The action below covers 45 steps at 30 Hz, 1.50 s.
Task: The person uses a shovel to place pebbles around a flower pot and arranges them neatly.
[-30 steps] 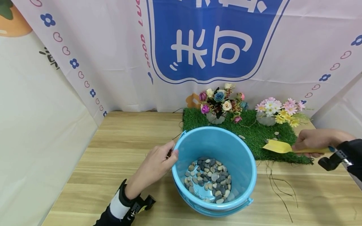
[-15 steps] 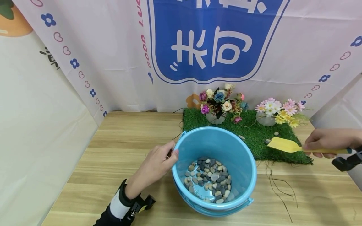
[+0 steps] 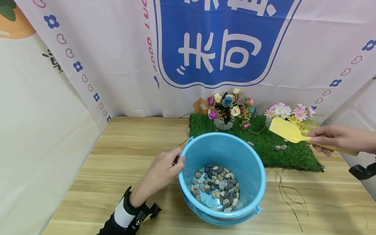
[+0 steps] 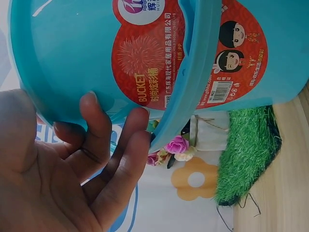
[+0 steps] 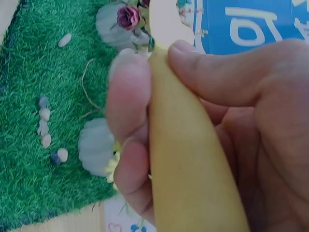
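A blue plastic bucket (image 3: 249, 156) stands on the wooden table with several small pebbles (image 3: 218, 186) in its bottom. My left hand (image 3: 164, 171) holds its left rim; in the left wrist view the fingers (image 4: 120, 145) curl against the bucket's wall (image 4: 72, 53) under the rim. My right hand (image 3: 332, 138) grips the handle of a yellow trowel (image 3: 286, 130), raised with an empty blade above the green grass mat (image 3: 293, 156). In the right wrist view the fingers (image 5: 128, 96) wrap the yellow handle (image 5: 186, 164). A few pebbles (image 3: 280, 147) lie on the mat.
Two artificial flower bunches in stone-like pots (image 3: 227, 109) (image 3: 289, 114) stand at the back of the mat. Thin dry stems (image 3: 289, 195) lie on the table right of the bucket. A printed cloth backdrop (image 3: 205, 49) closes the back and left sides.
My right hand has lifted the yellow trowel up off the mat and tilted its blade upward; a few pebbles now lie where it was. The left hand and bucket have not moved.
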Available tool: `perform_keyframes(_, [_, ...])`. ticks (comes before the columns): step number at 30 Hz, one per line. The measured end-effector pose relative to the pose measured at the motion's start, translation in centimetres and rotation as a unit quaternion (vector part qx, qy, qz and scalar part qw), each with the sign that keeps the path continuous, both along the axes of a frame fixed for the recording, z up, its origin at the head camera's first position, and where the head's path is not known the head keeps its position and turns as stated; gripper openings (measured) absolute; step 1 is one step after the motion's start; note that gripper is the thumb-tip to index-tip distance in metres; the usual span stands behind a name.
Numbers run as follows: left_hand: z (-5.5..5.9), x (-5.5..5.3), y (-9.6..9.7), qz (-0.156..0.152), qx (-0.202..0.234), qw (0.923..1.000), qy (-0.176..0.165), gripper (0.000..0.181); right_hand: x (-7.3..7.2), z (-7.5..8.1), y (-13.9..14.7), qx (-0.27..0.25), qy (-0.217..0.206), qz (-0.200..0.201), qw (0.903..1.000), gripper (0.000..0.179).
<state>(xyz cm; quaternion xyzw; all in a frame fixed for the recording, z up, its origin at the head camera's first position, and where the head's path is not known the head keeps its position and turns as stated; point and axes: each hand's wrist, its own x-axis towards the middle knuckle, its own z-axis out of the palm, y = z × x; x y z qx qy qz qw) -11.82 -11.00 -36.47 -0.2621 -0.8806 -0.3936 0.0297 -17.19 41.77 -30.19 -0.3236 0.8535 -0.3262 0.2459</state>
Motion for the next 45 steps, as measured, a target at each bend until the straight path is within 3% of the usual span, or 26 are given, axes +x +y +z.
perform_keyframes(7, [0.0,0.1,0.0,0.001,0.001,1.0,0.003,0.015,-0.1,0.9,-3.0,-0.043,0.07,0.025,0.9963,0.021])
perform_keyframes(11, [0.0,0.1,-0.1,0.002,0.004,1.0,0.001,0.015,-0.4,2.0,-5.3,-0.033,0.098,0.016,0.9945,0.019])
perform_keyframes(14, [-0.1,0.1,-0.1,0.0,0.002,1.0,0.001,0.015,-0.5,2.9,-6.9,-0.023,0.096,0.011,0.995,0.016])
perform_keyframes(23, [-0.1,0.1,0.0,0.002,0.0,1.0,0.002,0.015,-0.7,4.8,-11.5,-0.009,0.104,0.046,0.9935,0.012])
perform_keyframes(35, [0.3,0.1,0.1,0.006,-0.002,1.0,0.002,0.015,-1.2,4.6,-15.8,0.021,0.145,0.081,0.9858,0.012])
perform_keyframes(40, [0.3,0.1,0.1,0.007,-0.005,1.0,0.001,0.015,-0.9,4.4,-17.3,0.029,0.151,0.088,0.9841,0.012])
perform_keyframes(45, [0.1,0.0,0.1,0.006,-0.007,1.0,-0.003,0.016,-0.2,4.7,-18.8,0.072,0.16,0.079,0.9813,0.013])
